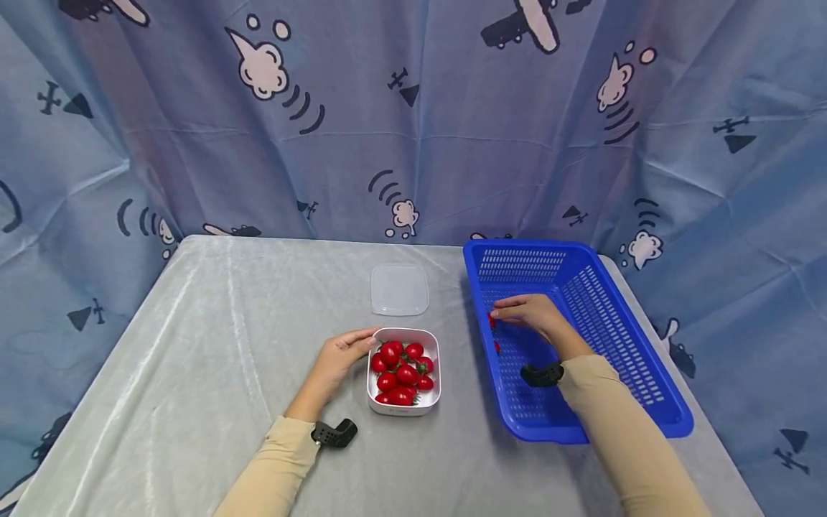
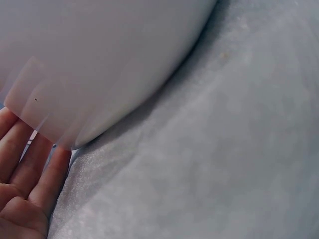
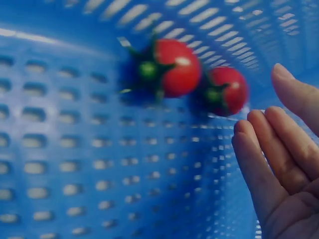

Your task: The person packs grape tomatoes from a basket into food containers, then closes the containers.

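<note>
A white square box (image 1: 403,411) holds several red cherry tomatoes (image 1: 407,374), some with green stems. Against its left side rests my left hand (image 1: 334,360); the left wrist view shows straight fingers (image 2: 52,174) touching the outer wall. Inside the blue basket (image 1: 549,433), my right hand (image 1: 536,314) reaches toward the left wall with nothing between thumb and fingers. Two cherry tomatoes lie there: one (image 3: 234,92) just beyond the fingertips, another (image 3: 182,67) beside it, both with green calyxes. In the head view the hand partly covers the nearer one.
Behind the white box lies a clear square lid (image 1: 400,290) on the grey cloth-covered table (image 1: 194,373). The basket's slotted walls rise around the right hand. A blue patterned curtain (image 1: 362,108) hangs behind the table's far edge.
</note>
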Motion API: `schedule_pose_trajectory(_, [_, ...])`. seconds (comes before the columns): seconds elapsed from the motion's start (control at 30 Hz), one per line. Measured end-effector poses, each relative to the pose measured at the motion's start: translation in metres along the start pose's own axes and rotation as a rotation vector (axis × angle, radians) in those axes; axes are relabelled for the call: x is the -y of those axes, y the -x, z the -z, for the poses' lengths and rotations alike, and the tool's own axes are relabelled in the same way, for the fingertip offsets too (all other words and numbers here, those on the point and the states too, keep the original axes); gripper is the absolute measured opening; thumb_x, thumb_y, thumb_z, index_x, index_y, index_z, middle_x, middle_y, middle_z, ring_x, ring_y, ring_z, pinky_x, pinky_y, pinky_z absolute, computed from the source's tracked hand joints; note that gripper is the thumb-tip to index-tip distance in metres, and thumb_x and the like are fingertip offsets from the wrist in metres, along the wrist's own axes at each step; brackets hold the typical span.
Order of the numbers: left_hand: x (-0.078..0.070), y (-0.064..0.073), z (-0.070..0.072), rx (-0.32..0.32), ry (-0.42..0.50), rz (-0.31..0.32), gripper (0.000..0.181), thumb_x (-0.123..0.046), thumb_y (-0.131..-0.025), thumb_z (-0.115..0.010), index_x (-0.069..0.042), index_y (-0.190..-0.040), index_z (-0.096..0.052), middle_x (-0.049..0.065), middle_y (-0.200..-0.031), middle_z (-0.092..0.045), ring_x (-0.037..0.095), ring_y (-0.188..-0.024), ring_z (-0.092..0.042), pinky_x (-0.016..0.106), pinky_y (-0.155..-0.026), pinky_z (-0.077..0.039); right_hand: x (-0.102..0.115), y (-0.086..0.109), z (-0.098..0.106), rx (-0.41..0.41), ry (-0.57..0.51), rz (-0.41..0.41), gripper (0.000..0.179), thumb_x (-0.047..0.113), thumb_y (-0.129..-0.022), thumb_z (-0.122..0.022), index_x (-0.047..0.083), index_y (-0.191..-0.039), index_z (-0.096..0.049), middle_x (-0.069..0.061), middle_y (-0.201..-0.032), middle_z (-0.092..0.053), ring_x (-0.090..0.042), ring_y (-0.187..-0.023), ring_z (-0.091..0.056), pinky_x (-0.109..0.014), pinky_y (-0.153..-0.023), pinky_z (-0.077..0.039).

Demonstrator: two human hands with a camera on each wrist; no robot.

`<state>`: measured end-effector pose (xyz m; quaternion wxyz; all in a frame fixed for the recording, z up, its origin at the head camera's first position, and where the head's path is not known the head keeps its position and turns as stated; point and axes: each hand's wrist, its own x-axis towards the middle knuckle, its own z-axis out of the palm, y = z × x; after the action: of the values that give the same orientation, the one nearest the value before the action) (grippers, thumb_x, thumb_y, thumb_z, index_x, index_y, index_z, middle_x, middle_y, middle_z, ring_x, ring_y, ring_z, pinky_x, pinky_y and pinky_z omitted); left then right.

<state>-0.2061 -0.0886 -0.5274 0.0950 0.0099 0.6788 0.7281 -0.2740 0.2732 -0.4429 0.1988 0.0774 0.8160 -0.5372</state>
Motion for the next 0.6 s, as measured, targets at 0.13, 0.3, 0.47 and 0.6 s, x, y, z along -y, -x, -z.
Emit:
schedule_pose_trajectory(0.13, [0.0,0.0,0.001,0.01,0.009,0.007,0.037,-0.014,-0.095,-0.066,0.005,-0.127,-0.064,0.016,-0.127,-0.068,-0.002,-0.104,-0.063,0.019,-0.095,-0.051,-0.004,-0.004,-0.005,0.002,-0.009,0.007,0.051,0.009,-0.088,-0.075,-0.016,-0.129,-0.056,0.006,-0.092,-0.075,0.002,-0.08,-0.068,-0.03,-0.093,-0.057])
schedule_pose_trajectory(0.3, [-0.001,0.0,0.001,0.018,0.01,0.006,0.037,-0.014,-0.095,-0.065,0.005,-0.127,-0.064,0.018,-0.128,-0.067,-0.003,-0.102,-0.063,0.019,-0.094,-0.051,-0.01,-0.007,-0.011,0.018,0.01,0.034,0.048,0.004,-0.088,-0.073,-0.018,-0.128,-0.057,0.006,-0.09,-0.075,0.002,-0.078,-0.068,-0.023,-0.083,-0.059])
schedule_pose_trajectory(0.47, [-0.002,0.0,0.001,0.008,0.02,0.015,0.036,-0.014,-0.095,-0.066,0.003,-0.126,-0.065,0.013,-0.126,-0.069,-0.001,-0.104,-0.064,0.02,-0.095,-0.051,-0.013,-0.009,-0.015,0.022,-0.016,0.039,0.047,-0.002,-0.086,-0.071,-0.02,-0.127,-0.055,0.004,-0.088,-0.074,0.0,-0.075,-0.068,-0.022,-0.077,-0.06])
schedule_pose_trajectory(0.6, [-0.001,0.0,0.001,0.009,0.031,0.021,0.036,-0.015,-0.094,-0.066,0.003,-0.126,-0.066,0.009,-0.124,-0.071,-0.001,-0.105,-0.063,0.02,-0.095,-0.051,-0.001,-0.003,-0.007,-0.032,0.029,0.032,0.05,0.009,-0.088,-0.075,-0.014,-0.129,-0.058,0.002,-0.093,-0.076,0.001,-0.077,-0.069,-0.025,-0.083,-0.059])
